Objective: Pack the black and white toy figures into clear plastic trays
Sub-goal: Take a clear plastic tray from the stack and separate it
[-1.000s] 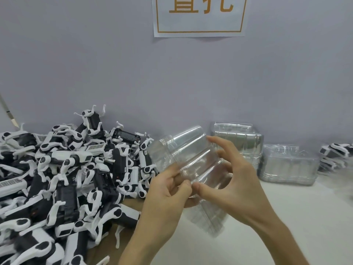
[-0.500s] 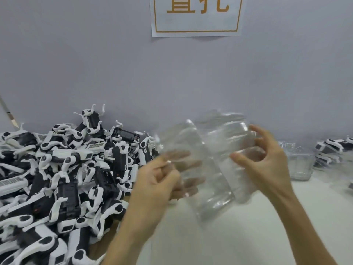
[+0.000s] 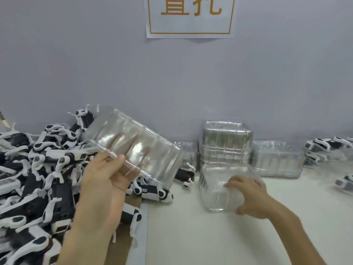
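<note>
- Two bare hands reach in from the bottom edge, each with a clear plastic tray.
- The left hand (image 3: 107,180) grasps a tilted tray (image 3: 133,142) by its near rim, thumb on top. Its fingers lie behind the plastic and show only as brownish streaks through it.
- That tray is held up in the air, slanting down to the right.
- Under and left of the left hand lies a heap of black and white toy figures (image 3: 38,169). The heap is cut off by the left and bottom edges, and the raised tray hides part of it.
- The right hand (image 3: 250,196) curls over the near right corner of a second tray (image 3: 215,192), gripping it. This tray is blurred, and whether it touches the white table (image 3: 210,236) is hard to tell.
- Just beyond the right hand, against the grey wall, stands a tray stack (image 3: 225,142). How many trays it has cannot be counted.
- Right of that hand sits a lower pile of trays (image 3: 278,159), then more figures (image 3: 324,148), blurred and cut off at the right edge.
- Above both hands, a paper sign (image 3: 191,16) on the wall is cropped at the top.
</note>
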`<state>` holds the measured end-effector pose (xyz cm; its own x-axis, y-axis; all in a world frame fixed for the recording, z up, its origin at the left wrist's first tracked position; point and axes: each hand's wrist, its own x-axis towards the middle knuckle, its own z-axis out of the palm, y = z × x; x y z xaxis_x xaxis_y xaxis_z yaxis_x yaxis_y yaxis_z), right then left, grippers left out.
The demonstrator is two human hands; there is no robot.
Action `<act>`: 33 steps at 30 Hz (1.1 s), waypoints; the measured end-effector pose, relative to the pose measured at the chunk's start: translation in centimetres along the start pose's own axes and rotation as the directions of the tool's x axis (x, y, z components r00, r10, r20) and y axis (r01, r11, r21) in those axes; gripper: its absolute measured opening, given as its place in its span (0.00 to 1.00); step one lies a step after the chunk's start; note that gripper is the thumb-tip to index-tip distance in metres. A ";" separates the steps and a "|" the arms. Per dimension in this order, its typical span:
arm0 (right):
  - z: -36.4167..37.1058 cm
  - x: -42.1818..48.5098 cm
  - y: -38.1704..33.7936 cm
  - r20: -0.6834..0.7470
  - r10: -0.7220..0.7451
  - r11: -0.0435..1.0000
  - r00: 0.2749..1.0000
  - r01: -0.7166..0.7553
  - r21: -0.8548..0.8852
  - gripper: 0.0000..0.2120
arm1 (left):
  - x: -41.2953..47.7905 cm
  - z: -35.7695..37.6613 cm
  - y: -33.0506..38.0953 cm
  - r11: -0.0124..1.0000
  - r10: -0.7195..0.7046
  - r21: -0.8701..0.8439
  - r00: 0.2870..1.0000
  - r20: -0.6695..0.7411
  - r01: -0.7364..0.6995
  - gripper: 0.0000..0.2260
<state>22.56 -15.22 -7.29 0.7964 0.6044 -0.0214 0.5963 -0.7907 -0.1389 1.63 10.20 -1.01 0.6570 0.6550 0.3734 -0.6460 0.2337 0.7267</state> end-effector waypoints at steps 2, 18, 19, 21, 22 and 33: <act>1.2 0.4 0.2 -0.033 0.012 0.999 0.999 -0.011 0.051 0.31 | -0.5 0.9 0.2 0.997 -0.067 0.036 0.994 0.090 0.064 0.11; -7.0 -5.4 -9.3 -0.418 -0.187 0.526 0.889 0.450 0.721 0.15 | -4.2 6.0 -3.2 0.939 -0.248 0.307 0.925 0.287 0.156 0.17; -7.0 -5.4 -9.4 -0.442 -0.174 0.522 0.880 0.463 0.716 0.15 | -4.4 6.1 -3.3 0.943 -0.247 0.290 0.931 0.268 0.166 0.15; -7.1 -5.4 -9.5 -0.474 -0.161 0.510 0.866 0.484 0.711 0.14 | -4.5 6.3 -3.5 0.948 -0.262 0.242 0.937 0.231 0.206 0.12; -7.0 -5.4 -9.5 -0.486 -0.153 0.504 0.860 0.491 0.711 0.13 | -4.5 6.3 -3.6 0.948 -0.281 0.218 0.933 0.223 0.233 0.11; -6.7 -5.1 -9.8 -0.498 -0.132 0.444 0.857 0.500 0.743 0.10 | -4.4 6.2 -3.3 0.930 -0.285 0.289 0.942 0.175 0.228 0.10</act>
<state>13.33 -11.24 0.80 0.6542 0.5735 0.4930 0.5882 0.0239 -0.8084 3.28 2.06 -1.51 0.8713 0.4248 0.2456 -0.3388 0.1587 0.9274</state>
